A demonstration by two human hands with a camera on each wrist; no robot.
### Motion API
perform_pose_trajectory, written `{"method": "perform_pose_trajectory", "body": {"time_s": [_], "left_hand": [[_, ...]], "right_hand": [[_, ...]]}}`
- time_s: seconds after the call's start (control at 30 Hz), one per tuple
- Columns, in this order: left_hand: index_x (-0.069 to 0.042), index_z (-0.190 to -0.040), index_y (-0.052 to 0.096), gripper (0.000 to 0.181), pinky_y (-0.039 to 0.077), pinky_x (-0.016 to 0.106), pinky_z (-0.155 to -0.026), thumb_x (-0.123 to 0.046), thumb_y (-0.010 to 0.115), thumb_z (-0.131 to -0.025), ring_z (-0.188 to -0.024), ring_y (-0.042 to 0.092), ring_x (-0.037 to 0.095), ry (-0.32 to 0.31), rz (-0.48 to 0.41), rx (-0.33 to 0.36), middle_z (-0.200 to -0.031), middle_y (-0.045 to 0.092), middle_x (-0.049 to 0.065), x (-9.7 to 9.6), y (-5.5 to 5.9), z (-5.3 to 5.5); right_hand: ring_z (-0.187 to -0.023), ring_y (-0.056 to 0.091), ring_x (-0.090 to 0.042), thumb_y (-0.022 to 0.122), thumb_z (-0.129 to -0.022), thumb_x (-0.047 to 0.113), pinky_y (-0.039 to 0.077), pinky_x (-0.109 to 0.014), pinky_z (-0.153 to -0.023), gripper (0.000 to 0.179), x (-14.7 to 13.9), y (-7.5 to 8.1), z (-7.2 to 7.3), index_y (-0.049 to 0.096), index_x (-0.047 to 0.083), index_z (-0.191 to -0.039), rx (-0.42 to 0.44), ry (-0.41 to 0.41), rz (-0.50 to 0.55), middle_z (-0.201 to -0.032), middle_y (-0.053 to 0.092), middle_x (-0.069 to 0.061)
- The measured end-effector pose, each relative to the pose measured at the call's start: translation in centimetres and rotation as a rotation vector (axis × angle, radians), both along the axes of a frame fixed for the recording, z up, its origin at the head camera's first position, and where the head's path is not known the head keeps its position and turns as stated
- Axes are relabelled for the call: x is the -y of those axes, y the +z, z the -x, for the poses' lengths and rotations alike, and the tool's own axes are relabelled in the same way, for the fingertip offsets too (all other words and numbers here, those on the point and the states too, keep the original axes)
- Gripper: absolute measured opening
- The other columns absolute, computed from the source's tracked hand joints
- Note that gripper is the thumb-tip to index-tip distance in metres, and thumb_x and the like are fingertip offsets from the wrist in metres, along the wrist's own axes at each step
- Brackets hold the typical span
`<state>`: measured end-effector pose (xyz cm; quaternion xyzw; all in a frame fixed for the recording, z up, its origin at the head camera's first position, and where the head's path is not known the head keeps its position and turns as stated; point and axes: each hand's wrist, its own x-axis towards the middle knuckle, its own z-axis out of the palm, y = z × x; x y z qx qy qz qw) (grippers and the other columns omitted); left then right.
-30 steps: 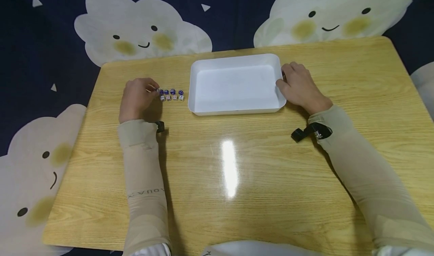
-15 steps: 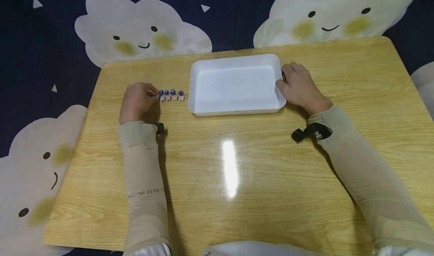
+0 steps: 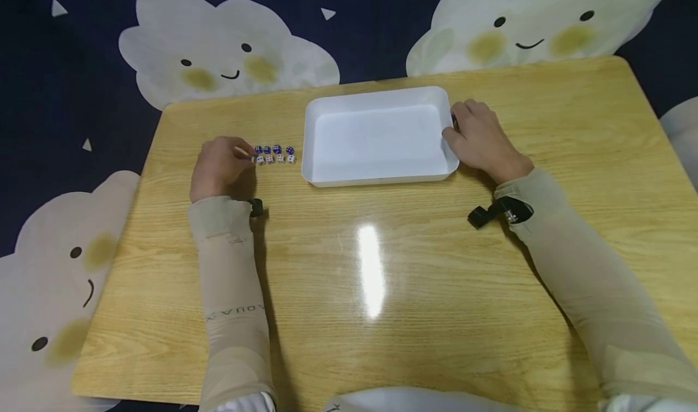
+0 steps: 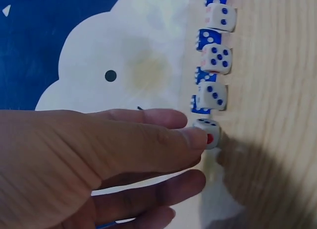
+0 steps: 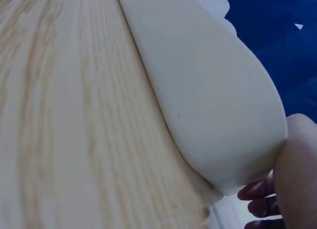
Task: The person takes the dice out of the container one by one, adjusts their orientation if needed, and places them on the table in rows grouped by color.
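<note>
My left hand [image 3: 217, 166] is at the left end of two short rows of dice. Its thumb and a finger pinch a white die [image 4: 212, 136] with a red pip, in line with the white row. Several white dice [image 3: 280, 159] lie in the near row. Behind them runs a row of blue dice [image 3: 277, 149], with a gap before the rightmost one. My right hand [image 3: 481, 136] grips the right wall of a white rectangular tray [image 3: 382, 139], thumb over the rim. In the right wrist view its fingertips show below the tray's corner.
The wooden table [image 3: 327, 248] carries a bright light reflection near its middle. A dark blue cloth with printed clouds [image 3: 229, 48] hangs beyond the far edge and down the left side. The tray stands just right of the dice.
My left hand has come slightly nearer, from beside the blue row to the end of the white row, with the white die. The right hand and the tray stay put.
</note>
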<state>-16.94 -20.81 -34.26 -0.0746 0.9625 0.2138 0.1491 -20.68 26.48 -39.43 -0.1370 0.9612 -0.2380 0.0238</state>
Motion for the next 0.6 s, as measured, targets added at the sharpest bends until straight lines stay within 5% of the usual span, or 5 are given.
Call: {"method": "perform_pose_trajectory", "body": {"time_s": [0.6], "left_hand": [[-0.011,-0.143,0.061,0.045,0.049,0.062,-0.1,-0.033,0.056,-0.104,-0.126,0.058,0.044,0.048,0.005,-0.125,-0.138,0.067,0.021,-0.9,2.2,-0.8]], "right_hand": [[-0.097,0.045,-0.039,0.04,-0.1,0.025,0.035,-0.048,-0.084,0.036,0.1,0.1,0.1,0.057,-0.006,-0.11,0.012,-0.004,0.013,-0.105,0.053,-0.022]]}}
